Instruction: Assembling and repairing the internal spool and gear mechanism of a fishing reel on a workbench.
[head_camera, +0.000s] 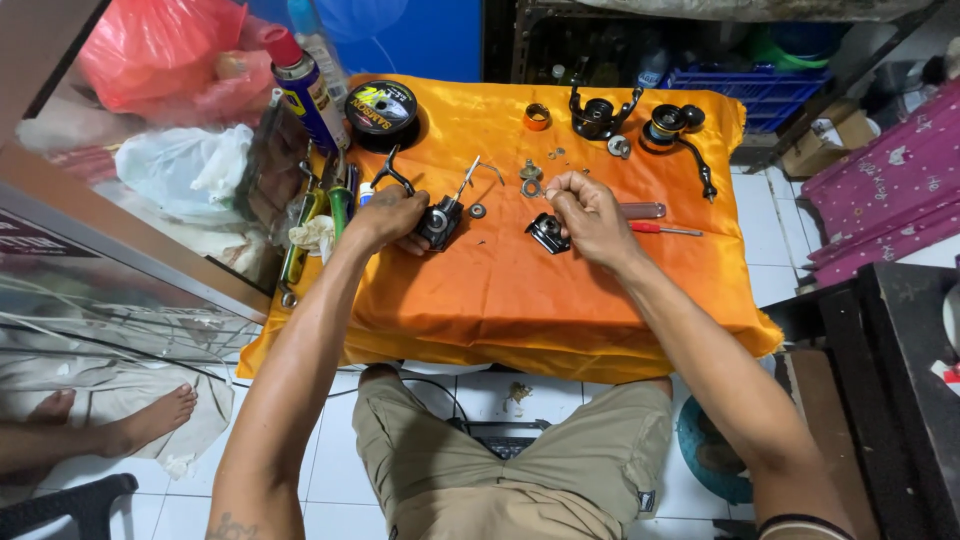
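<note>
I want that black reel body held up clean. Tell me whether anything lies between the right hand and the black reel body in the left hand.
Only small loose parts: a washer on the orange cloth between the left hand holding the reel body and the right hand. A black part sits beside the right hand.

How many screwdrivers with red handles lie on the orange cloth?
1: the red-handled screwdriver lies on the orange cloth, just right of the right hand. Others may hide among the tools at the left edge.

Orange cloth (520, 300), free room and obstructions:
- Near half, toward the person: bare, open passage.
- Centre: small washers (530, 180) and black reel part (547, 234) scattered.
- Far edge: line spool (381, 108), reel bodies (598, 117).
- Left edge: spray can (302, 85), hand tools (335, 200) crowd it.
- Right of centre: red screwdriver (665, 229).
</note>
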